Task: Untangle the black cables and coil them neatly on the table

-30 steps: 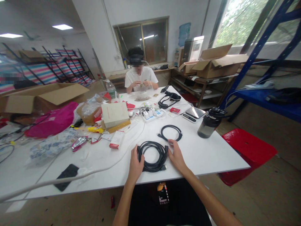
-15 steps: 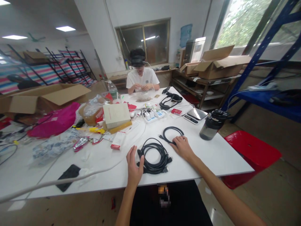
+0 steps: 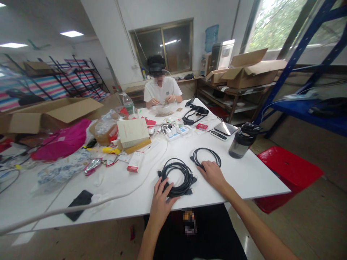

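A large black cable coil [image 3: 176, 176] lies on the white table [image 3: 244, 177] near its front edge. My left hand [image 3: 160, 202] rests at the coil's near-left side, fingers spread over its loops. A smaller black cable coil [image 3: 206, 156] lies just to the right and a little farther back. My right hand [image 3: 214, 174] lies flat with its fingertips on the near edge of that small coil. Neither hand is closed around a cable.
A dark water bottle [image 3: 241, 144], a scale [image 3: 223, 130], a power strip [image 3: 175, 131], a book [image 3: 132, 131] and a red-white box [image 3: 135, 160] lie beyond the coils. A black phone [image 3: 78, 204] lies front left. A person [image 3: 162, 90] sits across the table. A red stool [image 3: 287, 173] stands right.
My right hand left the large coil and went onto the small one, which slid a little to the right. My left hand moved from the large coil's left side onto its near loops.
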`<state>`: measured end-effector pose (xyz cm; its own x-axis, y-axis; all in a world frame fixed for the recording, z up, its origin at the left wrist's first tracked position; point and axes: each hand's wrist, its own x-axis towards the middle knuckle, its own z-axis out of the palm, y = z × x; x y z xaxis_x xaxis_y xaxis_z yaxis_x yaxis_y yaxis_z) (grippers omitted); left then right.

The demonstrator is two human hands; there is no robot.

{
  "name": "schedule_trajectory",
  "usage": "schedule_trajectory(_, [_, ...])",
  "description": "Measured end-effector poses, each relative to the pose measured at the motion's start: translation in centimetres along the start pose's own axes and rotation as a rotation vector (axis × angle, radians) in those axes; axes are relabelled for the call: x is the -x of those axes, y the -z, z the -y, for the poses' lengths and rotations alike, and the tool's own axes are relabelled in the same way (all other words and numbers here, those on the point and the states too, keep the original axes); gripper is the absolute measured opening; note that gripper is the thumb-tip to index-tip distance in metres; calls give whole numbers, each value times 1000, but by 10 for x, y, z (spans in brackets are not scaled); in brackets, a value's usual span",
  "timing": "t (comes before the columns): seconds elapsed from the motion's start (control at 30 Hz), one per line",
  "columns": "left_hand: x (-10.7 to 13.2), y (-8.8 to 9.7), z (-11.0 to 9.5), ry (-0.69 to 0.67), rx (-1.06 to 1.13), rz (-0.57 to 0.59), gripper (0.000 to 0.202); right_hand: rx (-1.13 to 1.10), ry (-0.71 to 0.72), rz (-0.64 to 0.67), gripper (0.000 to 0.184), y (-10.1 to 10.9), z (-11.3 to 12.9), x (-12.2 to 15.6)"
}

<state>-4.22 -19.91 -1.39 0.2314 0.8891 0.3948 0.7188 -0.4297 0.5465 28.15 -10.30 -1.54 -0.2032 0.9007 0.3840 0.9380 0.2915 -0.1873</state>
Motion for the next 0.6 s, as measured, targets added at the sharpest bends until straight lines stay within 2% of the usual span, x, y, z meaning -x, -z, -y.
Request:
schedule_trajectory(0.1, [-10, -10, 2, 11, -28, -42, 48, -31, -53, 2, 52, 14, -1, 25])
schedule_trajectory(0.23, [-25, -22, -3, 48, -64, -125, 51, -309, -340, 24, 55, 55, -7, 55])
schedule_trajectory(0.33, [-30, -22, -18, 71, -48, -241, 58, -620, -471, -40, 55, 96, -7, 70])
schedule_trajectory(0.4, [-27, -18, -37, 66, 69, -280, 53, -780, -517, -92, 55, 119, 0, 78])
schedule_trajectory(0.47, [-21, -13, -63, 77, 307, -203, 46, -902, -563, -96, 55, 132, 14, 86])
schedule_trajectory(0.5, [-17, -12, -79, 118, 459, -106, 45, -956, -587, -80, 55, 136, 23, 89])
schedule_trajectory(0.57, [-11, -13, -111, 294, 806, 122, 45, -1052, -613, -16, 56, 139, 44, 94])
schedule_trajectory(0.6, [-9, -16, -127, 408, 1013, 177, 50, -1084, -607, 35, 57, 139, 54, 95])
